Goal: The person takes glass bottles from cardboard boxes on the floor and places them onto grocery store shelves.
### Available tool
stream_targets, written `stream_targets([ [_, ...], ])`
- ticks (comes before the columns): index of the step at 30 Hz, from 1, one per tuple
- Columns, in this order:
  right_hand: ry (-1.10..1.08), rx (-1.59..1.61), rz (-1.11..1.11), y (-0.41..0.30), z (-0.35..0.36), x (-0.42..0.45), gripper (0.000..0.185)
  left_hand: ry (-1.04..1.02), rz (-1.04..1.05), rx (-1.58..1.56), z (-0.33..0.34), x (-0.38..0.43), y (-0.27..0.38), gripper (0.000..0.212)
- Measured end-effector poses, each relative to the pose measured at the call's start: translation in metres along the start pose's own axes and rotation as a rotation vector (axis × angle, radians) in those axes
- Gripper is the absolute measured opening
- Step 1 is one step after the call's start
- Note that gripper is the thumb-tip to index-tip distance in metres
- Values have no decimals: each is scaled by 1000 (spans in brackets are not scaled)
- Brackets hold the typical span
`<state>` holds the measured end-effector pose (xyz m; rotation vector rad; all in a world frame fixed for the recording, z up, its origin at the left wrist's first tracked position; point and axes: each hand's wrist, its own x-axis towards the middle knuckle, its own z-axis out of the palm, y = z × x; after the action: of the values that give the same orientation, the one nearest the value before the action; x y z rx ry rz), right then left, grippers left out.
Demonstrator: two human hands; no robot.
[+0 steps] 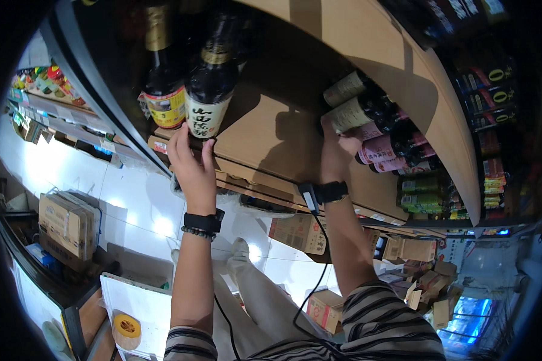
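Note:
My left hand [192, 169] is raised at the shelf's front edge, its fingers apart and touching the base of a dark glass bottle with a cream label [206, 110]. Just left of that bottle stands a dark bottle with a yellow and red label and gold neck [165, 106]. Over to the right, my right hand [338, 142] reaches in among several dark bottles, beside one with a cream label [350, 115] and others with pink labels [381, 149]. Its fingers are partly hidden, so whether it grips a bottle cannot be told.
The brown shelf board [253, 135] runs between the two bottle groups. Green packs [420, 194] are at its right end. Below are an open carton [298, 232], stacked cartons [67, 223] on the left and a heap of cardboard [433, 284] on the right. A cable hangs beside my right forearm.

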<state>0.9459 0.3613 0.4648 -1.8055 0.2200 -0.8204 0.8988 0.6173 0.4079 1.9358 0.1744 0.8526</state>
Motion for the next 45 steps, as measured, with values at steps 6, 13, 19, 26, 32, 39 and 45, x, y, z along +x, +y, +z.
stream_targets([
  [6, 298, -437, -91, 3, 35, 16, 66, -32, 21, -12, 1, 1, -3, 55],
  [13, 245, -407, -67, -26, 61, -14, 60, -79, -43, -69, 6, 0, 1, 58],
  [19, -68, -175, -7, -25, 111, -12, 43, -79, -57, -51, -2, 1, 4, 58],
  [26, -162, -277, -383, 34, 173, 42, 53, -78, -17, 0, -2, 1, -1, 60],
  [32, -247, -1068, -1024, 81, 208, 94, 46, -76, -16, 42, -2, 1, 2, 60],
  [39, -343, -955, -837, 92, 224, 113, 47, -71, -22, 42, -2, 0, -3, 60],
  [45, -357, -906, -778, 93, 227, 117, 47, -52, 43, 88, 1, -2, -5, 61],
])
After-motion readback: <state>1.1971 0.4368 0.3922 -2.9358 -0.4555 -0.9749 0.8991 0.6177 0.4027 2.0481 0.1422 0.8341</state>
